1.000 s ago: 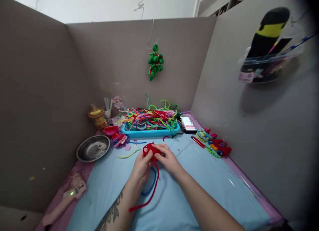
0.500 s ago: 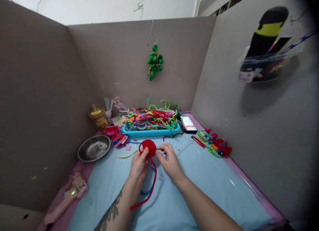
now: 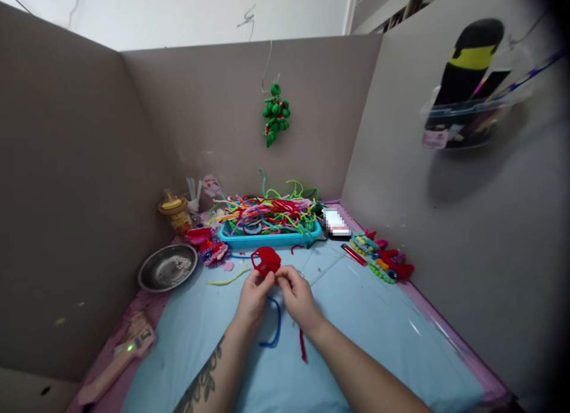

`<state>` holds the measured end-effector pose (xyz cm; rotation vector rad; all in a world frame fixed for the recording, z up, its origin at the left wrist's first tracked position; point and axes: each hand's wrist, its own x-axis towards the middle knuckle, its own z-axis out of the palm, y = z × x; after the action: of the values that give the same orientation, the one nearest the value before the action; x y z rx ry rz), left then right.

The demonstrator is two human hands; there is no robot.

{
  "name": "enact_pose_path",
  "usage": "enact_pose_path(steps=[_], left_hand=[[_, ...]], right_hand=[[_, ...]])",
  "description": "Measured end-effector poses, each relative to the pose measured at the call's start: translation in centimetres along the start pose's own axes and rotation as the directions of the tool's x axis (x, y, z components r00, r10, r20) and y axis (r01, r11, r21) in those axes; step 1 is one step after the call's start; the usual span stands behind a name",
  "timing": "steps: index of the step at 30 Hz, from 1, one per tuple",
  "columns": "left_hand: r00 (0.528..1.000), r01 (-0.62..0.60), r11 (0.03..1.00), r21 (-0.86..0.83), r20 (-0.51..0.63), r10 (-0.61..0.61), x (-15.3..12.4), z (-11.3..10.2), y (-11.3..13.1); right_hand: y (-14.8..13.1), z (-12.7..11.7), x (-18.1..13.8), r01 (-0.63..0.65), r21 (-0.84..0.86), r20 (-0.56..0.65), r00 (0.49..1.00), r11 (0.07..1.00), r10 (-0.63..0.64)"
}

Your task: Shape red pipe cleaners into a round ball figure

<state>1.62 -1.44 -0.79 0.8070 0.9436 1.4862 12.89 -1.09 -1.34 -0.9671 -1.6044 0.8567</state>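
Note:
My left hand (image 3: 253, 297) and my right hand (image 3: 297, 295) meet over the blue mat (image 3: 356, 318), fingers pinched together. Both grip a red pipe-cleaner coil (image 3: 266, 260) that sticks up just above my fingertips. A loose red tail (image 3: 303, 344) of it shows below my right wrist. A blue pipe cleaner (image 3: 273, 323) lies curled on the mat between my wrists.
A turquoise tray (image 3: 269, 240) heaped with coloured pipe cleaners stands at the back. A metal bowl (image 3: 167, 266) and a pink glue gun (image 3: 116, 356) are on the left. Finished coloured pieces (image 3: 382, 259) lie on the right. Grey partition walls enclose the desk; a green ornament (image 3: 275, 114) hangs behind.
The long red tail that hung down to the left has been drawn in and now shows short under my right wrist. The coil has risen slightly above my fingers.

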Motion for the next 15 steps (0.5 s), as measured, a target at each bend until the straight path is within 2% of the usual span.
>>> enact_pose_path(steps=[3, 6, 11, 15], left_hand=[[0.997, -0.052, 0.996, 0.077, 0.054, 0.048, 0.0, 0.0, 0.2], [0.997, -0.052, 0.995, 0.084, 0.066, 0.047, 0.1, 0.0, 0.4], [0.999, -0.023, 0.999, 0.036, 0.047, 0.021, 0.4, -0.5, 0.5], [1.0, 0.031, 0.998, -0.063, 0.005, -0.031, 0.5, -0.6, 0.2]], right_hand=[[0.3, 0.0, 0.0, 0.014, 0.037, -0.021, 1.0, 0.999, -0.013], [0.5, 0.0, -0.1, 0.017, 0.033, 0.002, 1.0, 0.999, -0.017], [0.3, -0.6, 0.3, 0.032, 0.013, -0.038, 0.999, 0.999, -0.031], [0.0, -1.0, 0.7, -0.009, -0.012, -0.073, 0.997, 1.0, 0.008]])
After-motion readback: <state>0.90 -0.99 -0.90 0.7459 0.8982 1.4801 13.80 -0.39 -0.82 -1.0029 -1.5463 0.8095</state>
